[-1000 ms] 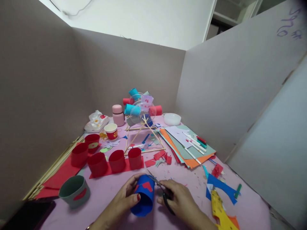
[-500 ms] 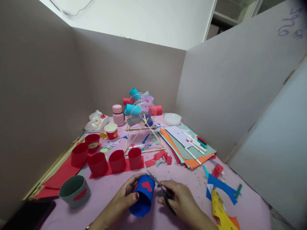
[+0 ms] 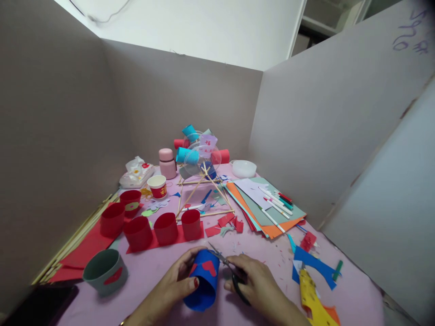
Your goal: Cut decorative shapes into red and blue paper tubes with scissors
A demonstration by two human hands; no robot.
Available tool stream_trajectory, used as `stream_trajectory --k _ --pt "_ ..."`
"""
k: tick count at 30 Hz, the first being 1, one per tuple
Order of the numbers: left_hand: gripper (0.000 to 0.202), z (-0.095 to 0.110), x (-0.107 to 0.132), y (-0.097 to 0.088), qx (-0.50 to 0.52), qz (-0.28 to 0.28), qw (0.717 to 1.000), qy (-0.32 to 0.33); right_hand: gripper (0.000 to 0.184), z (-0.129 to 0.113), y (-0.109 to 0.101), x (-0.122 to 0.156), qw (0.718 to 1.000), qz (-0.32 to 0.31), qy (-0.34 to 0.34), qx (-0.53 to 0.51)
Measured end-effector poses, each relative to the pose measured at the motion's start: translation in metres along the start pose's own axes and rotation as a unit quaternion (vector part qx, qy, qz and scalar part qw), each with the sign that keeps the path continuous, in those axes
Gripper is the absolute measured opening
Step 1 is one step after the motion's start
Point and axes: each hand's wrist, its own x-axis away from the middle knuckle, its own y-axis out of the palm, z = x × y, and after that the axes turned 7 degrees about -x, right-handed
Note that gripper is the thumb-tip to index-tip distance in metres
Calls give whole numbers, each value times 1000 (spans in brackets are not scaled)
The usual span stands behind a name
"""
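A blue paper cup [image 3: 204,290] with red hearts on its side lies tilted, its wide opening toward me. My left hand [image 3: 181,276] is wrapped round its left side, the thumb near the rim. My right hand [image 3: 249,283] grips black-handled scissors [image 3: 224,260], their blades pointing up and left against the cup's far right edge. Left of my hands stands a grey-green paper cup [image 3: 106,271] with a red heart. Beyond it are several red paper cups [image 3: 137,233], some standing on red paper.
A stick frame [image 3: 205,174] carrying a wheel of coloured cups stands at the back. Sheets and markers [image 3: 275,203] lie right, near a yellow glue gun [image 3: 311,294]. A pink flask [image 3: 167,164], paper cup [image 3: 158,186] and dark phone [image 3: 41,303] are left.
The blue cup has turned and shifted slightly downward in my left hand, bringing more of the hearts into view. My right hand with the scissors has hardly moved.
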Motion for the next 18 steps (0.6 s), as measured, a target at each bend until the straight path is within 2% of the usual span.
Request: stream_trajectory --k 5,13,18 --pt "69 4 -2 4 0 -19 1000 5 20 -1 0 1 1000 -10 -7 15" --pt "70 7 2 5 -10 -2 1000 -12 13 5 1 0 1000 -6 -21 19" --pt "71 6 0 3 -12 -20 1000 3 7 4 0 0 1000 -7 -23 10"
